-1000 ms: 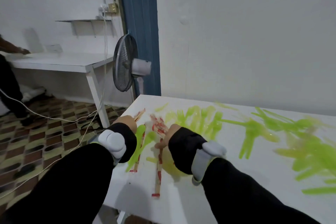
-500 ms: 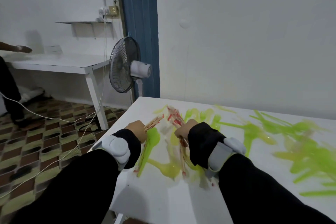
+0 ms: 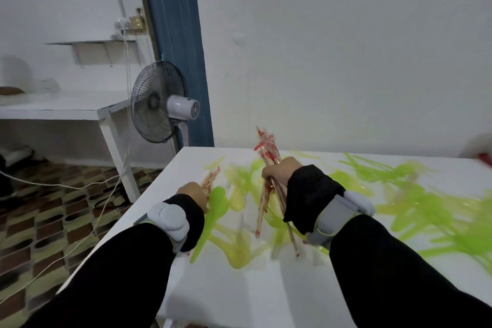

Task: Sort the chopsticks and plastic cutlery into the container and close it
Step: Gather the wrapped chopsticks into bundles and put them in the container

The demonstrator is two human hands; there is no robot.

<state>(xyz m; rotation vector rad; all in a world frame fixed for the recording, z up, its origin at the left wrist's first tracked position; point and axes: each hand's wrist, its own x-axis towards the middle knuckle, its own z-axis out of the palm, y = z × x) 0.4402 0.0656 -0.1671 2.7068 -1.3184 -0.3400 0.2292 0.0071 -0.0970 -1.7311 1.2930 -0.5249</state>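
Chopsticks in red-printed wrappers sit bunched in the right hand at frame centre, fingers curled round the middle of the bundle, long axis near upright, tips fanning up toward the wall and lower ends trailing down over the table. Left hand, lower left of centre, pinches a smaller bunch of chopsticks that angles up and to the right, lifted just above a green spoon lying beside the wrist. Between and beyond both hands, green plastic cutlery is strewn flat across the table, thickest toward the right of the frame, much of it blurred. No container shows anywhere, so where these bundles go can't be told; a red-and-white blur at the far right edge is unreadable. Both bundles point roughly the same way, so merging them looks like a short sideways reach, left hand toward right. A fan stands past the table's left corner.
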